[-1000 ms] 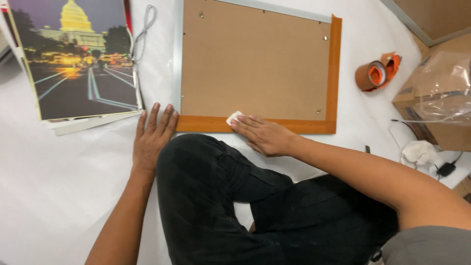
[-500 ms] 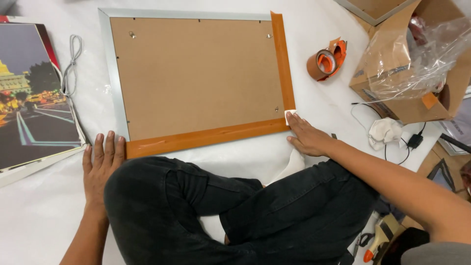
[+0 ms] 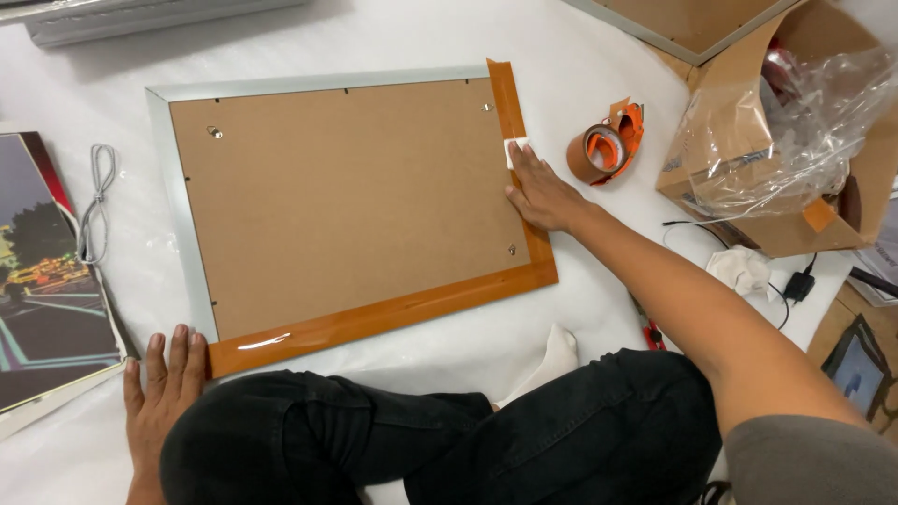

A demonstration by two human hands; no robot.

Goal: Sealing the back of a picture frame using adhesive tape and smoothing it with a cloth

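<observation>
- While the person sits cross-legged in black trousers on a white surface, a picture frame lies face down before the knees — brown backing board up, silver rim along its far and left edges; glossy orange-brown tape runs along its near edge and up its right edge.
- The right hand lies flat and open on the taped right edge, fingers stretched toward the far corner; its fingertips press a small white pad against the tape; it grips nothing.
- The left hand rests palm down on the white surface, fingers spread, just beside the frame's near left corner; it holds nothing, and whether the fingertips touch the tape I cannot tell.
- A roll of brown tape in an orange dispenser stands just right of the right hand, apart from the frame.
- Farther right, an open cardboard box holds crumpled clear plastic; a white crumpled cloth and a black cable lie near it.
- At the left, a night city print lies face up, well apart from the frame's left rim; a coiled grey cord lies between them.
</observation>
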